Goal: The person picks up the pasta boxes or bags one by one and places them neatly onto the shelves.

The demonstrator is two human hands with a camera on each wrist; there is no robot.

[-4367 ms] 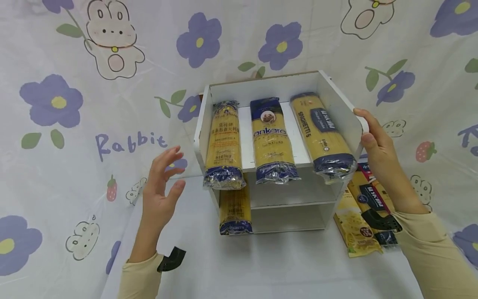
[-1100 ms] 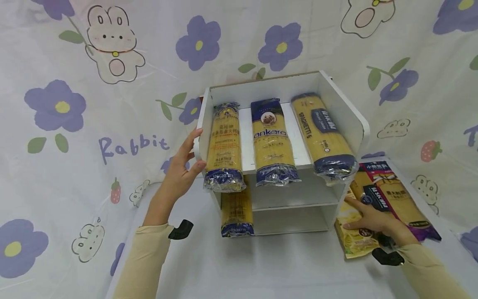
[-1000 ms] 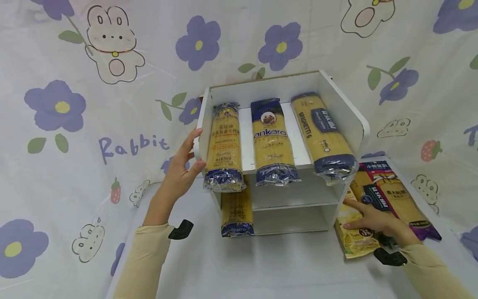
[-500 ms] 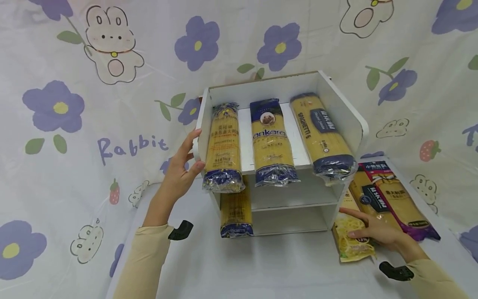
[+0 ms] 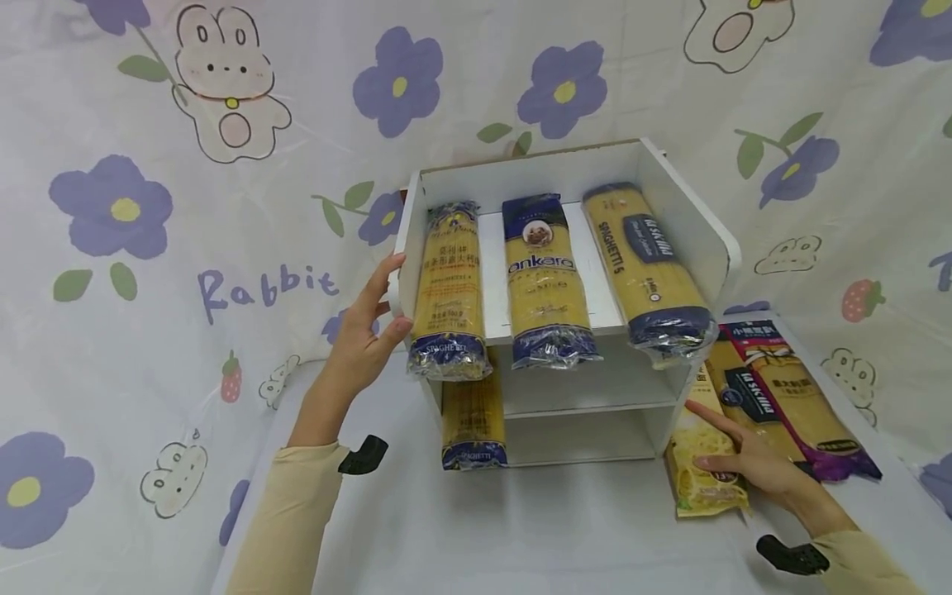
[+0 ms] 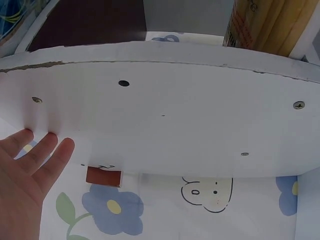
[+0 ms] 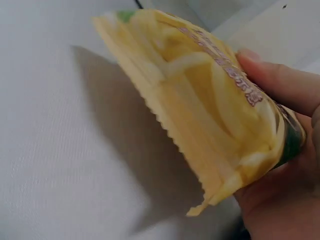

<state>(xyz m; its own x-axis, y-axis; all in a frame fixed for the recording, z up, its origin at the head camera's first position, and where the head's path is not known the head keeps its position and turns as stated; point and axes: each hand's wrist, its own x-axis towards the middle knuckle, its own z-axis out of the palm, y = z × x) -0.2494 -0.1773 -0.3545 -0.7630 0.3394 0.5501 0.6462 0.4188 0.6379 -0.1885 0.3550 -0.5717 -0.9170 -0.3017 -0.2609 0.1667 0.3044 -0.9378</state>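
A white shelf unit (image 5: 580,413) stands mid-table. My left hand (image 5: 360,351) rests against its left side panel; in the left wrist view the fairly straight fingers (image 6: 57,160) touch that panel's outer face. To the right of the unit, my right hand (image 5: 766,471) grips a yellow noodle packet (image 5: 702,483). In the right wrist view the thumb (image 7: 285,85) lies over the packet (image 7: 200,95), with the palm at its side; the other fingers are mostly hidden. Packets of spaghetti on the top shelf are a left one (image 5: 449,289), a middle one (image 5: 549,281) and a right one (image 5: 650,268).
Another spaghetti packet (image 5: 473,421) sticks out from a lower left compartment. Beside the held packet lie a blue-labelled spaghetti packet (image 5: 751,397) and a purple-ended pasta packet (image 5: 803,397). A patterned cloth (image 5: 260,207) hangs behind the white table (image 5: 550,529).
My left hand has come to the unit's left panel. My right hand has left the right panel, gone down to the yellow noodle packet and taken hold of it; the packet has shifted slightly left.
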